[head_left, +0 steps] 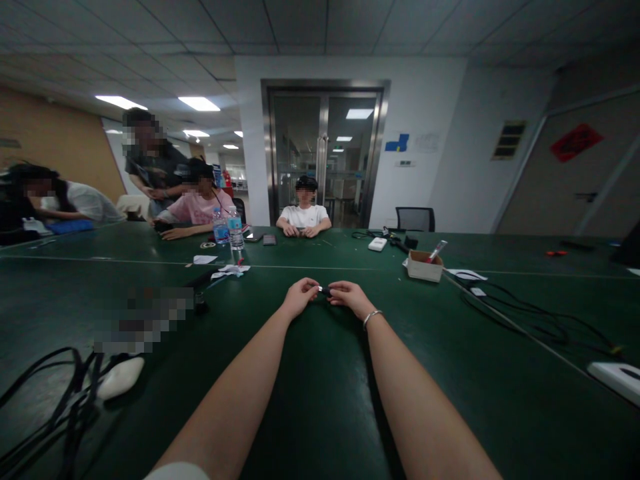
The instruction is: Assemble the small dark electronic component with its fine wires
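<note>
Both my hands meet over the green table, with a small black stick with a silver end between them, its shape like a USB stick. My right hand pinches the black part, and a silver bangle circles that wrist. Closed at the fingertips, my left hand grips the silver end. The exact kind of the stick is too small to make out, and the fingers cover part of it.
Left of my arms lie black cables and a white rounded device. Two water bottles stand farther back. On the right are a small open box, more cables and a white device. Several people sit or stand around the far side.
</note>
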`<state>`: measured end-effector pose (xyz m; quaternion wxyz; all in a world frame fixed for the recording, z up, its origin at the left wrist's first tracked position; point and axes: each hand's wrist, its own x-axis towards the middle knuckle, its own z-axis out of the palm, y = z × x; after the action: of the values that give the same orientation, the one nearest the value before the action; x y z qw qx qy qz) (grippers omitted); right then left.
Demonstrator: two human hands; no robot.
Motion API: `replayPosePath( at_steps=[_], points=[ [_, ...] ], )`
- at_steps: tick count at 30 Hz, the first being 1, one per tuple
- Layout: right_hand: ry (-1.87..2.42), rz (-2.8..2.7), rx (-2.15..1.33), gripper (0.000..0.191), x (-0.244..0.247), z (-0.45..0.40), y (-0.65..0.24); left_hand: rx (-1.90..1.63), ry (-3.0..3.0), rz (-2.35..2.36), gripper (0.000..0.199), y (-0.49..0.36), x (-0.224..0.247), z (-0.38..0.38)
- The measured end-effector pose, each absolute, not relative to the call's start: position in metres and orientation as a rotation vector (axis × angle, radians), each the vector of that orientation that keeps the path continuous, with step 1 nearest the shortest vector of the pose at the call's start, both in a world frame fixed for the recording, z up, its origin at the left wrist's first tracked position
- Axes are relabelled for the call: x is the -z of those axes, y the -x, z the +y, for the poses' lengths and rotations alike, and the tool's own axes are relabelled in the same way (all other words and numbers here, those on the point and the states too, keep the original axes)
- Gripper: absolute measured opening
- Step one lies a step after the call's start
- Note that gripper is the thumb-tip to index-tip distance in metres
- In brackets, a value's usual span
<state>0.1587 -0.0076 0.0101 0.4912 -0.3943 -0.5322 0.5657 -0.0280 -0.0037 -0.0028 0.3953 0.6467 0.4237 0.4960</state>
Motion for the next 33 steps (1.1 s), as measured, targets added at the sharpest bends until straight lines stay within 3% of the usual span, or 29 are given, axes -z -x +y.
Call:
replayPosePath(
  at_steps=[33],
  points=[
    [0.995,-1.295,-1.362,0.016,-0.0117,-0.0092,-0.1574,-1.285,-1.657,1.062,0.025,0.0270,0.0056,-0.0019]
  ],
)
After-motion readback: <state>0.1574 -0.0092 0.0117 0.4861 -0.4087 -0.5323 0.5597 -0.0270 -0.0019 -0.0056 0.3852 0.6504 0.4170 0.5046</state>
